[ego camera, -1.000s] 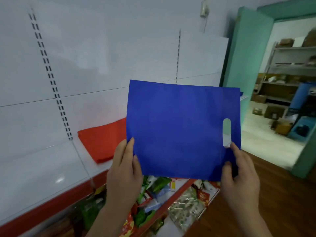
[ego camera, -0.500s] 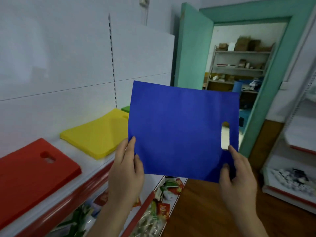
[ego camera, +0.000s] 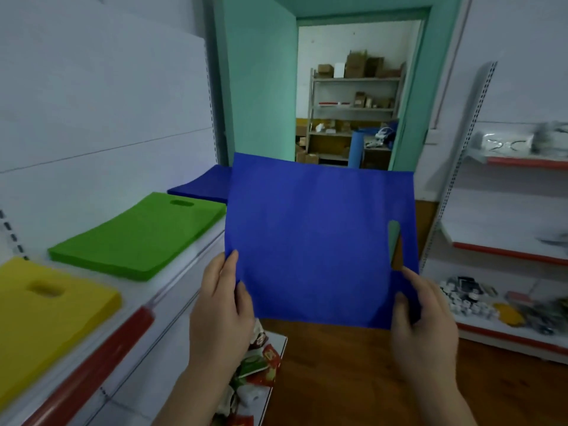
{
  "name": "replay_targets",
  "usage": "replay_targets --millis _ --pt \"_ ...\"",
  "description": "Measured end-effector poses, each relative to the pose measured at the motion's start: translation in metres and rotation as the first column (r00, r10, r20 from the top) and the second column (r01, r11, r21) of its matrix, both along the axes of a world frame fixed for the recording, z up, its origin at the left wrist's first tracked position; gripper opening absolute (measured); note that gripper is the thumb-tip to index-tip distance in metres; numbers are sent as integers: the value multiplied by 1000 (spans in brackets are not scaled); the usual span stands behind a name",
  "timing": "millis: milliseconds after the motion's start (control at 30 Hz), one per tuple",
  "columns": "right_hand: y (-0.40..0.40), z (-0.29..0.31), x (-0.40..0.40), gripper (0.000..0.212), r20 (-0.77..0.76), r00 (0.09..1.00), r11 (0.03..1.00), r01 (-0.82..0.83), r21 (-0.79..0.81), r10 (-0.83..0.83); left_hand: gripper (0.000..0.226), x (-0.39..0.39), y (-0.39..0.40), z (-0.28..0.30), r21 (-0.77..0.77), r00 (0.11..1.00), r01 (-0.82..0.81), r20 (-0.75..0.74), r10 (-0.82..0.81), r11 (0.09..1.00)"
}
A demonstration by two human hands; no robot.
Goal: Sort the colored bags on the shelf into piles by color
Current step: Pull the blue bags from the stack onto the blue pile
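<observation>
I hold a flat blue bag [ego camera: 319, 238] upright in front of me, its handle slot at the right side. My left hand [ego camera: 222, 299] pinches its lower left corner and my right hand [ego camera: 422, 315] pinches its lower right corner. On the white shelf [ego camera: 172, 272] to my left lie three piles: a yellow pile [ego camera: 46, 312] nearest, a green pile [ego camera: 138, 235] in the middle, and a blue pile [ego camera: 203, 184] farthest, partly hidden behind the held bag.
Snack packets [ego camera: 258, 361] fill the lower shelf below my hands. A second shelf unit [ego camera: 504, 250] with small goods stands at the right. Ahead, a teal door frame [ego camera: 408, 87] opens onto a storeroom. The floor is brown wood.
The view has swung to the right along the shelf: the red pile has left the frame, and the green and blue piles have come into sight. Both hands keep the same grip on the blue bag.
</observation>
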State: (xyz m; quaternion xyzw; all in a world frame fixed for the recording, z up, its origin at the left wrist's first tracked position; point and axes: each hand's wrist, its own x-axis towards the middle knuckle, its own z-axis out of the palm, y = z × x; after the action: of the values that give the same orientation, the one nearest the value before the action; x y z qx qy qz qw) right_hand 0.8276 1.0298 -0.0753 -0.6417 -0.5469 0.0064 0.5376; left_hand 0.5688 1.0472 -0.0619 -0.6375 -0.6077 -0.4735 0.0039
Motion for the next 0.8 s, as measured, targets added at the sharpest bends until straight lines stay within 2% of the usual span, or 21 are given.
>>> replay_targets --millis 133,367,533,800 --pt "80 1 40 40 7 1000 1000 -12 22 12 51 42 75 -2 -58 999 -39 26 40 998" --pt "209 8 79 39 9 996 994 -94 52 94 51 79 186 -1 18 992 -122 37 121 992" --pt "305 2 78 40 25 983 981 -183 60 182 51 77 266 -12 93 985 -170 28 168 981" --pt "461 12 38 41 61 938 936 -345 63 342 47 50 378 -11 109 935 -347 117 334 932"
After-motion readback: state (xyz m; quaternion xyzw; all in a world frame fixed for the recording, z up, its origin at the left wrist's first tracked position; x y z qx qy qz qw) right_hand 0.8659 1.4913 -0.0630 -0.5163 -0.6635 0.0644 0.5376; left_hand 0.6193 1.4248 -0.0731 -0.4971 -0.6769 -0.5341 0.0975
